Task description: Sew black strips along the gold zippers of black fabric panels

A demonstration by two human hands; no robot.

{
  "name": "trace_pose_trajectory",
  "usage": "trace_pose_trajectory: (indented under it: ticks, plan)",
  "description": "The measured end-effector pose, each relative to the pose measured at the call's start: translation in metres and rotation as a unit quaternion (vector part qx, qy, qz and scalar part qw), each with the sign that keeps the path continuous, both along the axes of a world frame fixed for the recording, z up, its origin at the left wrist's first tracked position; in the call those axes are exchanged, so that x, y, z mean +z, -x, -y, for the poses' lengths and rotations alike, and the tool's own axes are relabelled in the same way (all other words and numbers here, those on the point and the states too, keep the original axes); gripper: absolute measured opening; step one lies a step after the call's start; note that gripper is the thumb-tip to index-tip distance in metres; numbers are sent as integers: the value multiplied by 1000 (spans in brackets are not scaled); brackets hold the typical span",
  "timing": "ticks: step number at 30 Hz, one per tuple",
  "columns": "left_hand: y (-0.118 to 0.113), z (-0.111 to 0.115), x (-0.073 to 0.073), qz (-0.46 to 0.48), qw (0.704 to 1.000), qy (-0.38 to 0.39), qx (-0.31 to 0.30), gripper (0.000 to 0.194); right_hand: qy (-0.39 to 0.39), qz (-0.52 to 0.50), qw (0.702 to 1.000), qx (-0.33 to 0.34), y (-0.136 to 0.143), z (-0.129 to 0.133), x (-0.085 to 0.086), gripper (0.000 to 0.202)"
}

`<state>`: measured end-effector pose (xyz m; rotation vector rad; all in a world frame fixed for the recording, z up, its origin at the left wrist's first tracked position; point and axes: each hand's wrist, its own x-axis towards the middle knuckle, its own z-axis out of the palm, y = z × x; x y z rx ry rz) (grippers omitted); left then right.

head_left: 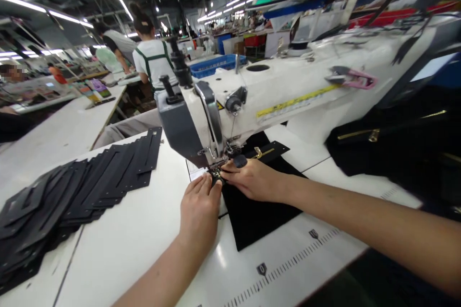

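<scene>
A black fabric piece [259, 216] lies flat under the head of a white sewing machine [288, 91]. Across it runs a black strip with a gold zipper [266, 153]. My left hand [202, 206] presses its fingertips on the work just in front of the presser foot [215, 169]. From the right, my right hand [254, 180] rests on the fabric with its fingers reaching to the needle area. The fingers of both hands are bent close together, and the edge beneath them is mostly hidden.
Overlapping black pieces with slots [108, 177] spread over the left of the white table [122, 249]. Black items with gold zippers [382, 139] lie at the right. Behind the machine are a blue basket [216, 64] and a person in a white shirt [154, 60].
</scene>
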<state>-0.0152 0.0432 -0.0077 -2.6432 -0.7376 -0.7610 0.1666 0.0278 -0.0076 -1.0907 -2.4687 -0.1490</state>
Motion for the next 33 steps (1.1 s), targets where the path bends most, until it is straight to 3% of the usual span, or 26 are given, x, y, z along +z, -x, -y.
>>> trace_pose_trajectory:
  ticks: [10,33]
  plan:
    - [3,-10,0,-24,999,-44,-9,34,8,12,1000,-7,2,-5,3,19]
    - [4,-20,-10,46,999,1,-4,22,-21,-47,999,13,3,-14,4,16]
